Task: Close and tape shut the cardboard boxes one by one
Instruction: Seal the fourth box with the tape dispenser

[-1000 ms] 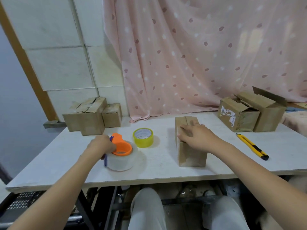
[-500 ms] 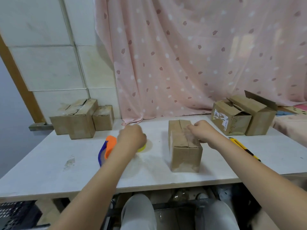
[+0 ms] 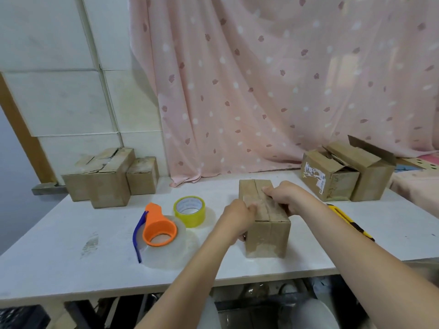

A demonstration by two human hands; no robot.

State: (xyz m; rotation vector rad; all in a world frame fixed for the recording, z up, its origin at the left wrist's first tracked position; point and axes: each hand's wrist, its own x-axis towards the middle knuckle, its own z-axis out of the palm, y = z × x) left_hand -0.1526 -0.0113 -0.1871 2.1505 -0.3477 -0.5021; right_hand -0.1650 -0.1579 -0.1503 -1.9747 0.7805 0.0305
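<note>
A small closed cardboard box (image 3: 267, 236) stands on the white table (image 3: 71, 233) in front of me, with clear tape along its top seam. My left hand (image 3: 238, 217) grips the box's left side, thumb on the top. My right hand (image 3: 286, 197) holds the box's right side, its fingers curled over the top by the seam. A big roll of clear tape on an orange and blue dispenser (image 3: 160, 236) lies to the left, apart from both hands. A yellow tape roll (image 3: 189, 211) sits just behind it.
Closed boxes (image 3: 104, 179) are stacked at the back left by the wall. Two boxes with raised flaps (image 3: 344, 176) stand at the back right. A yellow utility knife (image 3: 349, 222) lies right of my right arm. A pink curtain hangs behind the table.
My left hand has let go of the tape dispenser, which now lies on the table, and has crossed right to the box. My right hand stays on the box top.
</note>
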